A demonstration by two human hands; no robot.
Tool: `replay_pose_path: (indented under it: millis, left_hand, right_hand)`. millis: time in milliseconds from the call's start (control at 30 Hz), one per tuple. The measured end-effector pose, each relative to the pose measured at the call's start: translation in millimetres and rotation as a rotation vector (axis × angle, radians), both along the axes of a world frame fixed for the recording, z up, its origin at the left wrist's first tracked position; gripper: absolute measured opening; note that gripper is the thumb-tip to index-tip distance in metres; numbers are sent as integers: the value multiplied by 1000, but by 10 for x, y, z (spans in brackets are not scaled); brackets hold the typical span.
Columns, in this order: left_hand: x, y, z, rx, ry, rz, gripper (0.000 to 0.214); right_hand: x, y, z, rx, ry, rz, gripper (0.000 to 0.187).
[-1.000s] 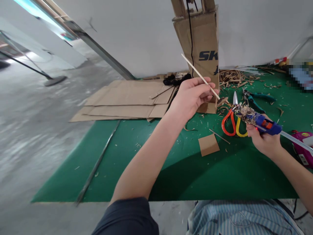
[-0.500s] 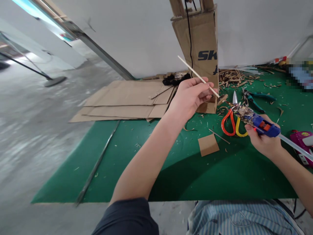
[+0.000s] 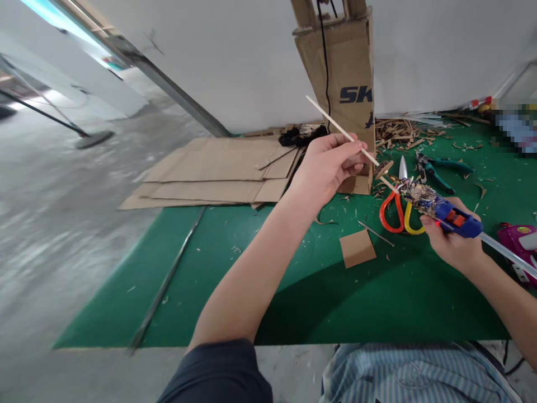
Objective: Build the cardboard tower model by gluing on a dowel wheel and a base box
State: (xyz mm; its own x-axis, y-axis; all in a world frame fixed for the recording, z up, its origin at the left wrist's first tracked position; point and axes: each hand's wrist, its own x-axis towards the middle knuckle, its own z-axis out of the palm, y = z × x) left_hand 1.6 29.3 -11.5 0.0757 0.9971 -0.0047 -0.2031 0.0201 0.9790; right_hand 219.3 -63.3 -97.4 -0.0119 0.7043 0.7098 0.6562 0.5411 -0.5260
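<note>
My left hand (image 3: 331, 165) pinches a thin wooden stick (image 3: 331, 122) that slants up to the left. A small round cardboard disc (image 3: 384, 169) sits on the stick's lower end. My right hand (image 3: 451, 243) grips a blue and orange glue gun (image 3: 444, 210). Its crusted nozzle points at the disc and almost touches it. A clear glue rod sticks out of the gun's rear, toward the right.
Orange and yellow scissors (image 3: 396, 207) lie under the gun on the green mat (image 3: 293, 291). A cardboard square (image 3: 358, 248), green pliers (image 3: 440, 168), a pink object (image 3: 520, 243), flat cardboard sheets (image 3: 218, 173), an upright cardboard piece (image 3: 344, 73) and scattered scraps surround them.
The stick and disc shifted slightly, and the glue gun's nozzle has come up close to the disc. Both hands keep their grips.
</note>
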Motion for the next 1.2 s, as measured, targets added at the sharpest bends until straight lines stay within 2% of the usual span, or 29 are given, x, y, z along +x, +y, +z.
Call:
replay_pose_path:
  millis: [1200]
  left_hand:
    - [14, -41, 50, -58, -25, -53, 9]
  right_hand:
    - [14, -20, -49, -2, 15, 9, 22]
